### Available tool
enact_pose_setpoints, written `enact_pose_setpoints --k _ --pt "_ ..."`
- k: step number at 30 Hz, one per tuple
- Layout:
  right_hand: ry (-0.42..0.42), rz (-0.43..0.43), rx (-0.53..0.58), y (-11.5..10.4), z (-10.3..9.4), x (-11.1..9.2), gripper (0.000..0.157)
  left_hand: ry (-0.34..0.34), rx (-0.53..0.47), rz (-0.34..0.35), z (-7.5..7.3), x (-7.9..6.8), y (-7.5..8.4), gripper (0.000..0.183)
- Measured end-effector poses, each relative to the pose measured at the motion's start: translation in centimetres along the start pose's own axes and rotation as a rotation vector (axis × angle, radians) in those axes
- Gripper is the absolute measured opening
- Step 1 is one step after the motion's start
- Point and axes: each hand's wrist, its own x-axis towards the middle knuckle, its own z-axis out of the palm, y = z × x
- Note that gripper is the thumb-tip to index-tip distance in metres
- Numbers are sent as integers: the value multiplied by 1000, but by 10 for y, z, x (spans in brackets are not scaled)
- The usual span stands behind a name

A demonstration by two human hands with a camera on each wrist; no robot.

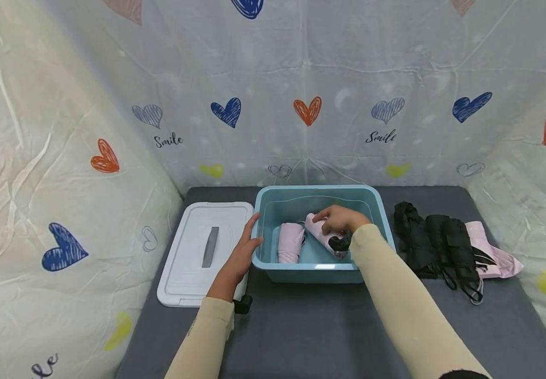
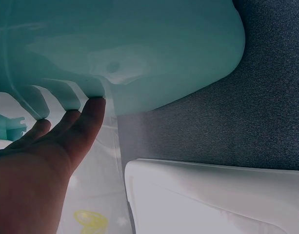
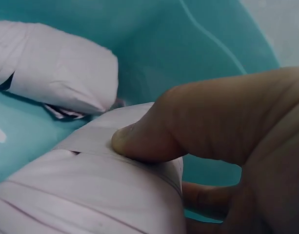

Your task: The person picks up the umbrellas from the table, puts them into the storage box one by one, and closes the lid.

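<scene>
Inside a blue plastic bin (image 1: pixel 310 273), my right hand (image 1: pixel 341 219) grips a folded pink umbrella (image 1: pixel 317 226) lying at a slant. In the right wrist view the thumb (image 3: pixel 144 141) presses its fabric, with other fingers partly hidden behind it. A second folded pink umbrella (image 1: pixel 290 242) lies left of it on the bin floor; it also shows in the right wrist view. My left hand (image 1: pixel 239 258) rests against the bin's left side, fingers extended. The left wrist view shows its fingertips (image 2: pixel 94 105) touching the bin's outer wall.
A white lid (image 1: pixel 187 252) with a grey handle lies left of the bin on the dark grey table (image 1: pixel 301 331). To the right lie several folded black umbrellas (image 1: pixel 459 245) and a pink one (image 1: pixel 495 258). Printed curtains (image 1: pixel 273 79) hang behind and at both sides.
</scene>
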Motion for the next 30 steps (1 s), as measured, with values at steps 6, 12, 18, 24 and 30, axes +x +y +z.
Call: enact_pose_setpoints --k 6,12,18,24,30 --pt "-7 43 -69 -1 6 5 53 4 -8 -12 1 -1 0 63" --pt "5 62 -118 -4 12 10 50 6 -4 -6 1 -1 1 63" --pt "11 86 -75 -7 15 14 48 9 9 -1 2 0 2 64" --pt "-50 49 -68 -10 11 9 45 8 25 -2 2 1 1 63" --pt "-20 35 -86 -15 3 -4 43 10 30 -2 1 1 1 63"
